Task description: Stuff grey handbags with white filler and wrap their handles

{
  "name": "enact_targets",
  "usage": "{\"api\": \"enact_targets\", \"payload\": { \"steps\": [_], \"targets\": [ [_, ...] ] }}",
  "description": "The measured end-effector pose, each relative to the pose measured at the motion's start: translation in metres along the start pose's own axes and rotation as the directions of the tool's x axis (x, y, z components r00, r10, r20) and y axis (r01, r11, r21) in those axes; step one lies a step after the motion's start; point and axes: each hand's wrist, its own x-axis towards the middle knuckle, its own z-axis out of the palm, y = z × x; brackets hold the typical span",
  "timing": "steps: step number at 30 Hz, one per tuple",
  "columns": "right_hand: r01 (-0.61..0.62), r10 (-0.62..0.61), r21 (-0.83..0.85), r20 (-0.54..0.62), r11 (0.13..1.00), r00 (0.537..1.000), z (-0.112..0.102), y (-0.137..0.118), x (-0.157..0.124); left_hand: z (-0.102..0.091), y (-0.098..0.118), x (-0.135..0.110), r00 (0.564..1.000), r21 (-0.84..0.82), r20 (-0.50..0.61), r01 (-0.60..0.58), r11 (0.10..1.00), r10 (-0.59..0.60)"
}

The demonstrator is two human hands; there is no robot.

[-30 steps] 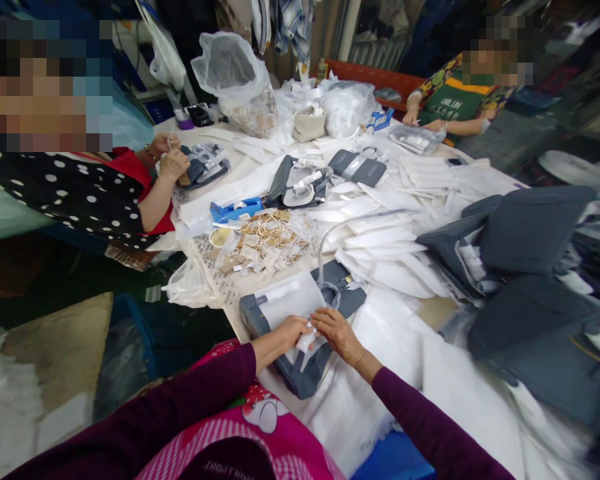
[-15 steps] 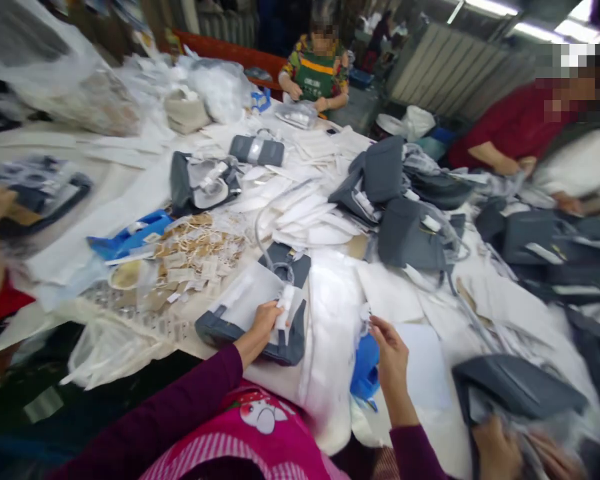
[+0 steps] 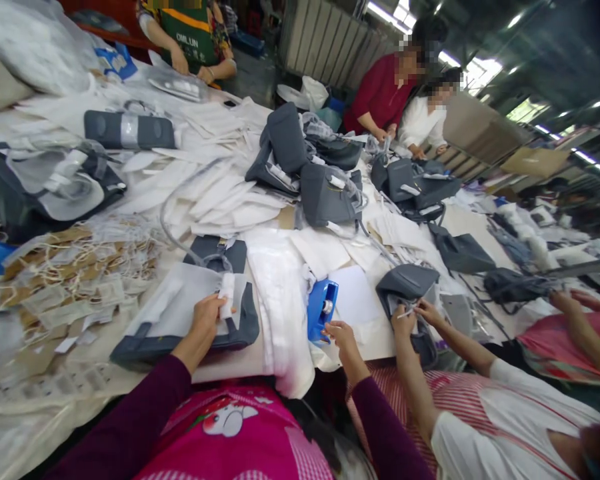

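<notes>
A dark grey handbag (image 3: 240,327) lies in front of me with a white sheet over its middle. My left hand (image 3: 206,325) is closed around the white-wrapped part of the bag's handle (image 3: 226,293). Clear wrap covers the handle's ring and the long strap that curves away behind it. To the right, a blue tape dispenser (image 3: 316,310) stands on the table with a roll inside. My right hand (image 3: 344,340) is at its near end, thumb and fingers pinched together. Whether tape is between those fingers is too small to tell.
A stack of white plastic bags (image 3: 275,313) lies between handbag and dispenser. Brown tags with strings (image 3: 90,267) are heaped at left. More grey bags (image 3: 330,193) and white sheets (image 3: 220,193) cover the table. A co-worker's hands (image 3: 415,313) handle a bag close by on my right.
The view has swung to the right. My right hand has come down from above the tape dispenser to its near end. My left hand stays on the wrapped handle.
</notes>
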Motion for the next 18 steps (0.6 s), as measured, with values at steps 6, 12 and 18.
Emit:
{"api": "enact_targets", "payload": {
  "steps": [6,12,18],
  "targets": [
    [0.067,-0.048,0.148,-0.128,0.987,0.991,0.003,0.001,-0.016,0.003,-0.003,0.002,0.999,0.015,-0.024,-0.027,1.0,0.028],
    [0.01,0.001,0.215,-0.052,0.977,0.999,0.0,0.031,-0.066,0.004,-0.005,0.004,0.996,0.043,-0.075,-0.033,0.999,0.037],
    [-0.04,0.045,0.131,-0.03,0.991,0.999,0.009,0.062,-0.077,0.005,-0.003,0.001,0.997,0.091,-0.057,-0.038,0.995,0.043]
  ]
}}
